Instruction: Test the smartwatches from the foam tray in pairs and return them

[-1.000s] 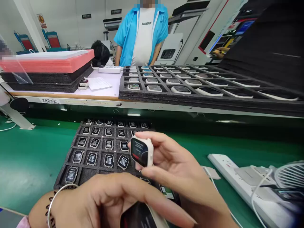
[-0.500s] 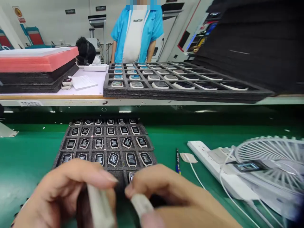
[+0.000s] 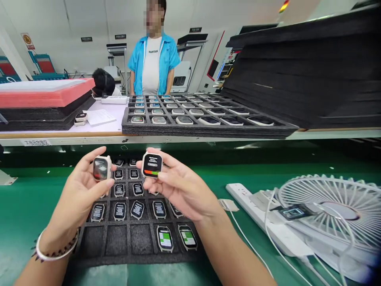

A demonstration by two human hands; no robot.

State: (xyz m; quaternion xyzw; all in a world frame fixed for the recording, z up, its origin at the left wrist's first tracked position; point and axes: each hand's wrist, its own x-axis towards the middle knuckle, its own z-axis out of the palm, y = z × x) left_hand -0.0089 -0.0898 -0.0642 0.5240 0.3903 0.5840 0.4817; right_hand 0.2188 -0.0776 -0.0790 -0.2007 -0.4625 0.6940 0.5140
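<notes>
My left hand (image 3: 79, 194) is closed on a white-cased watch body (image 3: 101, 168) with a dim screen, held up over a black foam tray (image 3: 116, 240). In my right hand (image 3: 178, 188) is a second watch body (image 3: 151, 165), pinched by the fingertips; its lit screen shows text and a red and green bar. Both watches hang above the tray, which lies on the green mat and holds several watch bodies with lit screens in its pockets. Two watches with green screens (image 3: 176, 238) lie in the tray's near row, beside three bare pockets.
A white power strip (image 3: 256, 210) with cables, a small device (image 3: 293, 211) and a white fan (image 3: 333, 206) lie at the right. On the raised shelf stand another foam tray of watches (image 3: 202, 129), a tall stack of black foam (image 3: 297, 75) and pink foam sheets (image 3: 44, 93). A person in a blue jacket (image 3: 153, 65) stands behind.
Both hands have risen from low at the tray's near edge and moved apart, each with a watch now facing me. The view has pulled back and shows the whole tray.
</notes>
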